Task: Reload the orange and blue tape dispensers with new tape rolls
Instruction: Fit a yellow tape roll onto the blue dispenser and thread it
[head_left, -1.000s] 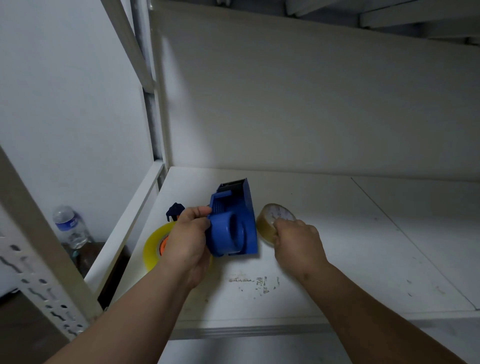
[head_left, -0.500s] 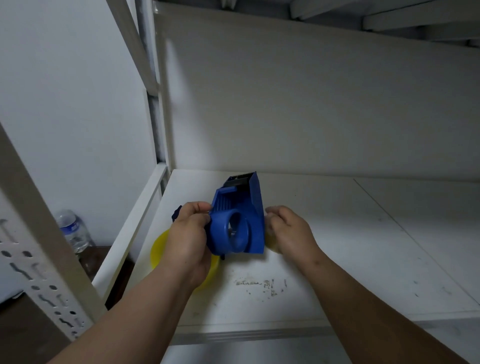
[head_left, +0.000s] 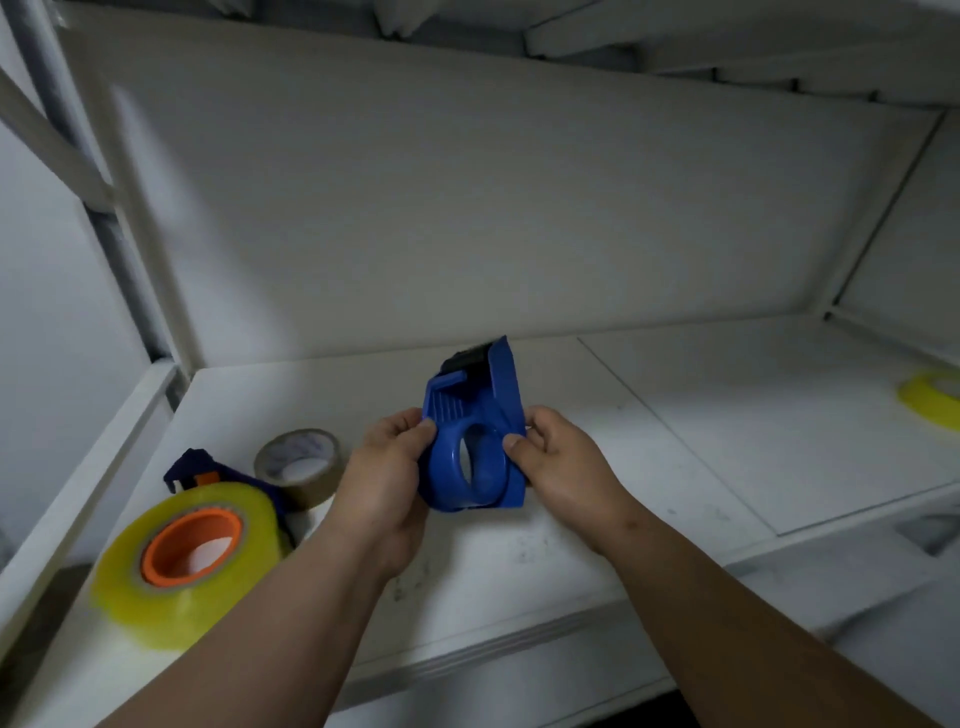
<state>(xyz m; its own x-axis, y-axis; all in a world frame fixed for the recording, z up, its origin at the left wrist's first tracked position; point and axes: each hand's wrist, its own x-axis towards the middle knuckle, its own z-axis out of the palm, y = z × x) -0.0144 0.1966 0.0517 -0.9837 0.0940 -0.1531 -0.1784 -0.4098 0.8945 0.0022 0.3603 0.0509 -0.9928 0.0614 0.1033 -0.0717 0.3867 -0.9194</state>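
I hold the blue tape dispenser (head_left: 475, 436) above the white shelf (head_left: 649, 467), its black blade end pointing away from me and its round hub bare. My left hand (head_left: 387, 478) grips its left side and my right hand (head_left: 558, 462) grips its right side. A brown tape roll (head_left: 301, 467) lies on the shelf to the left of my left hand. Nearer the front left, a yellow tape roll (head_left: 176, 566) sits around the orange hub of the orange dispenser (head_left: 189, 540), whose dark handle sticks out behind it.
Another yellow tape roll (head_left: 932, 397) lies at the far right of the shelf. A white back panel (head_left: 467, 208) closes the shelf behind, with a metal upright (head_left: 119, 208) at the left and another shelf above. The shelf's front edge (head_left: 467, 660) runs under my forearms.
My right hand has let go of the brown roll, which now lies on the shelf at the left, and taken hold of the blue dispenser. The view has swung to the right.
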